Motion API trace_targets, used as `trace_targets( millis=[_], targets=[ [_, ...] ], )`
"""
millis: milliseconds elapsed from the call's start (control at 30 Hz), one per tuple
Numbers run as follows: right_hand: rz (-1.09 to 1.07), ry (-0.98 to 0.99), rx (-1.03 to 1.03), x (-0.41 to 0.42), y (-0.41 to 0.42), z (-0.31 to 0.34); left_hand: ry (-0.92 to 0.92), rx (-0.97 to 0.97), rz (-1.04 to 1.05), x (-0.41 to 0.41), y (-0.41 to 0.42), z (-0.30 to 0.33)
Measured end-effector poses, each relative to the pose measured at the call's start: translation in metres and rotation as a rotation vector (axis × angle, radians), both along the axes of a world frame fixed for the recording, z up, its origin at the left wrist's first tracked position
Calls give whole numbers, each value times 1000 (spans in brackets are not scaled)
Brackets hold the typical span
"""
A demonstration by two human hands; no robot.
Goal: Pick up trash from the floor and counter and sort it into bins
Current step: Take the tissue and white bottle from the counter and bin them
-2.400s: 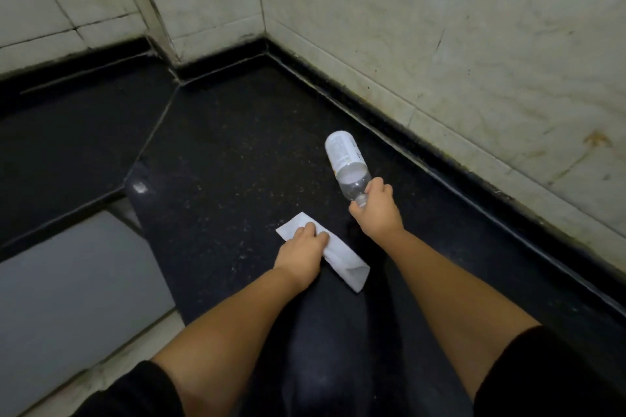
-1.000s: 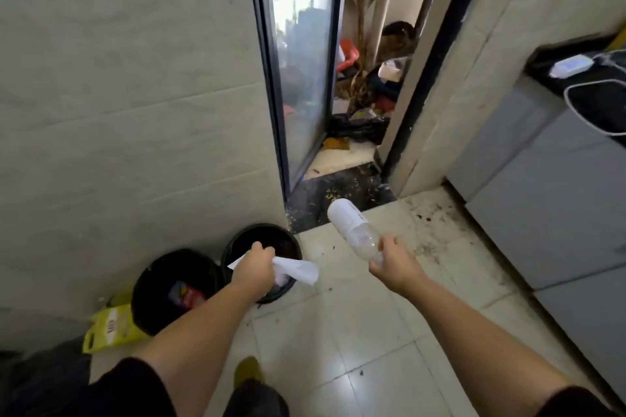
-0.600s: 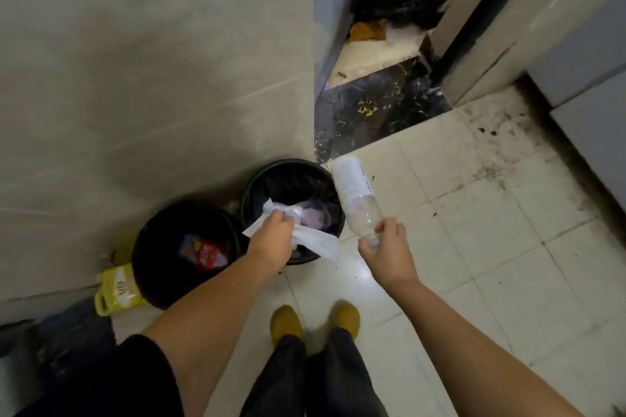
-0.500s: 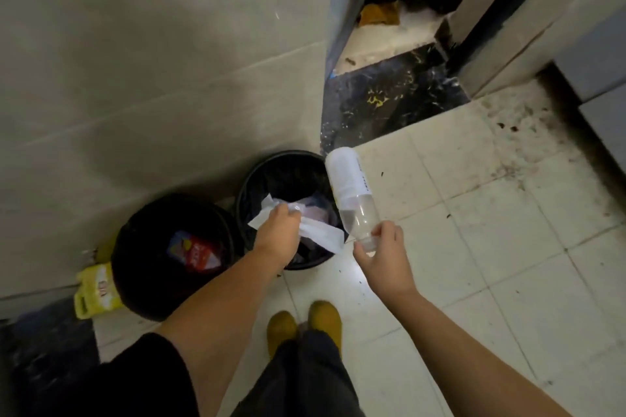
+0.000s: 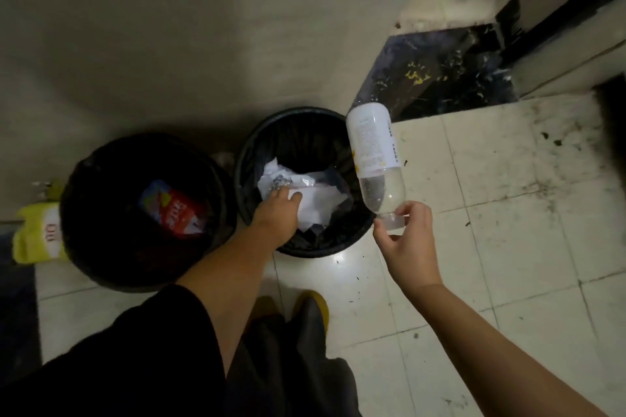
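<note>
Head view: a person stands over two round black bins set side by side against a pale wall, on a floor of pale, dirty square tiles [image 5: 508, 213].
Left hand: the left hand [image 5: 279, 213] reaches down inside the mouth of the right-hand bin, fingers curled and resting on the white paper; whether it actually grips the paper or only touches it cannot be told.
White paper: the crumpled white sheet of paper [image 5: 315, 203] lies inside the right-hand bin among other pale scraps, partly under the left hand.
Right-hand bin: a round black bin lined with a black bag [image 5: 338, 244], just beside the other bin, their rims nearly touching.
Left-hand bin: a round black bin [image 5: 101, 247] holding a red and blue printed wrapper [image 5: 172, 210].
Right hand: the right hand [image 5: 410, 240] pinches the clear cap end of the bottle between thumb and fingertips.
Bottle: the clear plastic bottle with a white printed label [image 5: 372, 152] is held in the air, cap toward the hand and base pointing away, over the right rim of the right-hand bin.
Yellow packet: a yellow printed packet [image 5: 37, 237] sits on the floor, left of the left-hand bin.
Feet: the yellow toes of two shoes [image 5: 315, 301] show below dark trousers.
</note>
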State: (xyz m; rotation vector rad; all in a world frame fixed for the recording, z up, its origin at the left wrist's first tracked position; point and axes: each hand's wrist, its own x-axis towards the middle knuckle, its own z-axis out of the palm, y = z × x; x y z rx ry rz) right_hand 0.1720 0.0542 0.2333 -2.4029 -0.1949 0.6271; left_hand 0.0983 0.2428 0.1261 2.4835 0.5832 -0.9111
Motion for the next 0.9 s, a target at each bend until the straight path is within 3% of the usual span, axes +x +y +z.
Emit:
trace_targets(
  millis=[100,300,433,633,900],
  targets=[
    [118,40,-21,-5,27,44,-41,21,123,-34,17,44],
    [531,16,-43,-34,121,78,236,-63,292,-139,51,78],
    [818,4,-93,-65,196,30,322,29,220,-198,71,48],
    [1111,91,-230,-137,258,-74,106,141,164,-255,58,0],
    [1383,-107,-532,-194,262,-140,-56,222,245,-281,50,-20]
  ],
)
